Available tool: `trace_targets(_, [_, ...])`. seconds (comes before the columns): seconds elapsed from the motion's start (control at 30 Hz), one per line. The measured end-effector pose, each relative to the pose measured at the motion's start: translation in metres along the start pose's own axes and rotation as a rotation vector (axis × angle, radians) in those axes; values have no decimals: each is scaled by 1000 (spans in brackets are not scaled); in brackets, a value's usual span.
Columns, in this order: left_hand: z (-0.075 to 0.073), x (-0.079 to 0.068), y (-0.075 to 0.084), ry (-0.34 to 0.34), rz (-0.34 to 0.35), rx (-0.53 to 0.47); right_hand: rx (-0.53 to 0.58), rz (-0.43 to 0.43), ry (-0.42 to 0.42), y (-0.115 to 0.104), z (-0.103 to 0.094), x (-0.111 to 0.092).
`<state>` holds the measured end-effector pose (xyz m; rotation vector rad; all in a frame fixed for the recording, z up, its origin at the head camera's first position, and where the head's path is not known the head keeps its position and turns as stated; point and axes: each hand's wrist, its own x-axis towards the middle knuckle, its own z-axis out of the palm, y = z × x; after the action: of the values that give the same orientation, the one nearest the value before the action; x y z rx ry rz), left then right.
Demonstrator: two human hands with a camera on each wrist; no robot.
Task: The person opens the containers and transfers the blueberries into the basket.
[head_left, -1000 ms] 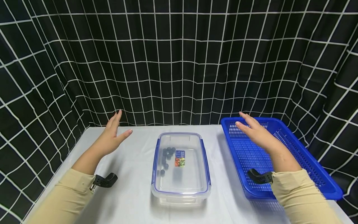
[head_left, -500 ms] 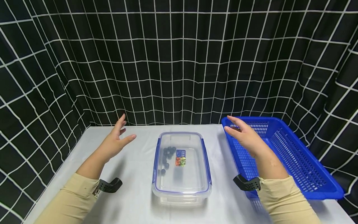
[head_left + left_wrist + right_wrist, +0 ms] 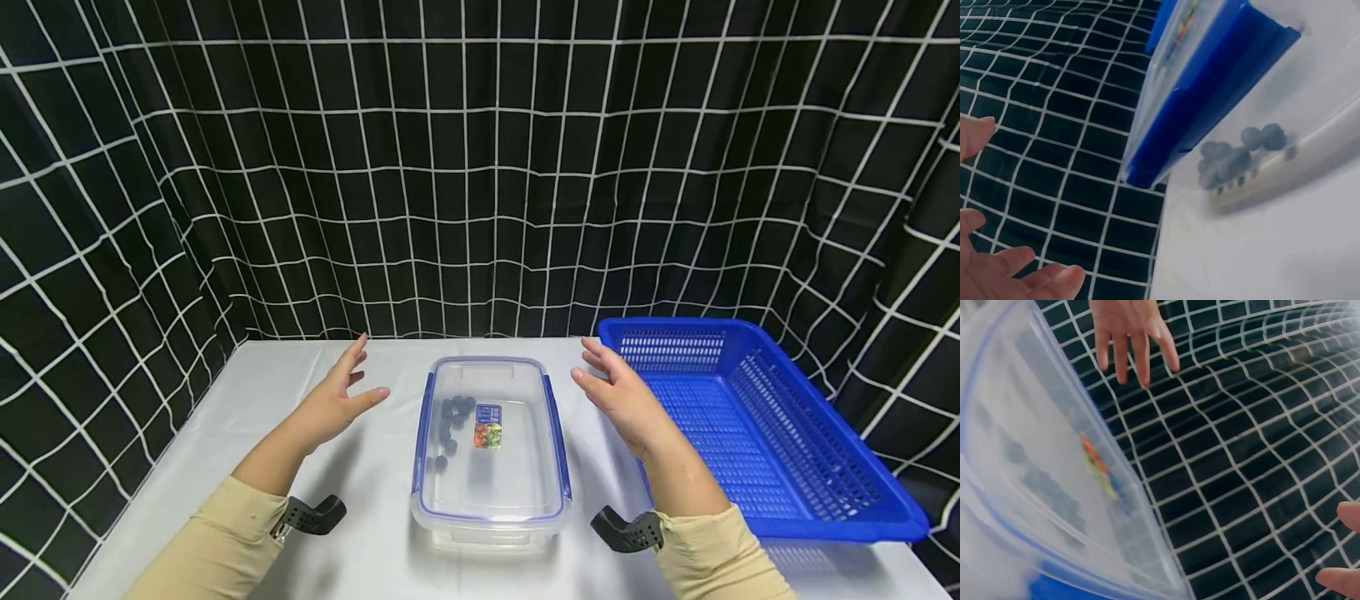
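Glossy plastic container (image 3: 517,483); matt cloth curtain (image 3: 480,192)

both arms reach fwd, l forearm (image 3: 273,454) angled up to the r, r forearm (image 3: 682,475) angled up to the l. tan sleeves (image 3: 213,537) stop short of hands. l hand (image 3: 330,408) is raised w/ fingers loosely extended fwd, l thumb (image 3: 369,400) out twd the r. r hand (image 3: 621,402) approx mirrors it, fingers slightly bent, r thumb (image 3: 591,384) pointing inward. hands well apart, palms turned roughly twd e/o. r wrist view shows l palm (image 3: 1121,317) & fingers a bit spread.
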<state>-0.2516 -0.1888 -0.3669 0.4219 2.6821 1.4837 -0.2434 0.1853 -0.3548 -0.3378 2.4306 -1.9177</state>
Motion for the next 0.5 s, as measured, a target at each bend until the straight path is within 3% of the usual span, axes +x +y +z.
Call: trace_targets(0.5, [36, 2, -17, -32, -46, -119, 243, 136, -4, 40, 34, -11])
